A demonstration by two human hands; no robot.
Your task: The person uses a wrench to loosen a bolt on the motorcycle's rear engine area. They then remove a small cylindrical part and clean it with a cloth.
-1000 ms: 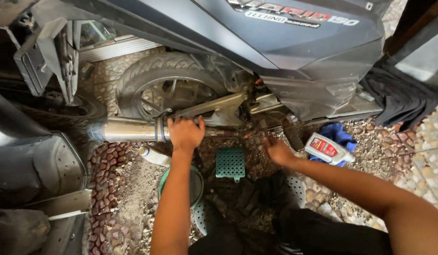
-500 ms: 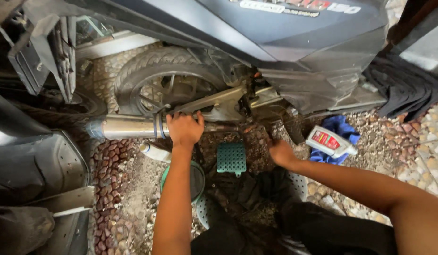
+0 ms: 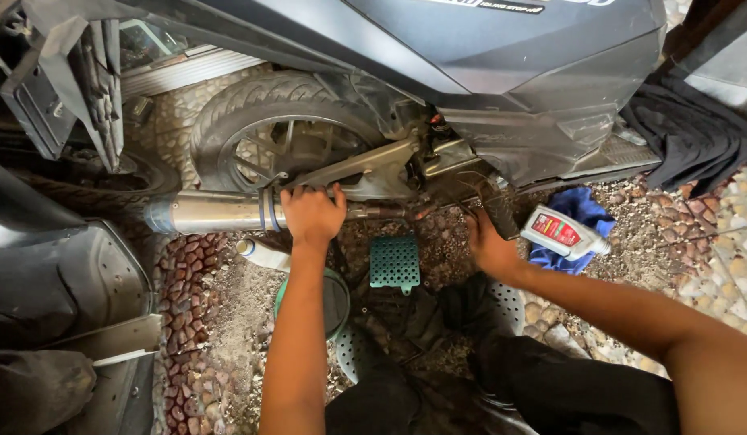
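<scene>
Your left hand (image 3: 312, 214) sits on the exhaust pipe (image 3: 216, 212) of the scooter, right where the silver muffler narrows into the thin pipe running toward the engine. Fingers (image 3: 297, 193) curl over the top of the pipe, thumb side toward the engine, so they're closed on it, gripping. Wrist straight, forearm coming up from the bottom of the view almost vertical, back of hand facing you.

Your right hand (image 3: 488, 242) is right of the exhaust pipe, down under the scooter's body beside the black kickstand foot (image 3: 499, 216). Fingers point up into the dark gap under the engine; tips are hidden there, so can't tell if they're closed on anything. That forearm runs in from the lower right corner, elbow out, palm turned away from you.

The exhaust pipe lies level, just in front of the rear wheel (image 3: 281, 137), below the grey swing arm (image 3: 359, 165). Below the pipe on the gravel: a white bottle (image 3: 264, 254) lying on its side just under your left wrist, a green drain pan (image 3: 335, 302) beside the forearm, a teal perforated plate (image 3: 394, 262) between your two arms. Right of the pipe, past your right hand, a grey oil bottle with a red label (image 3: 564, 233) rests on a blue rag (image 3: 579, 209). A black cloth (image 3: 687, 133) lies further right.
</scene>
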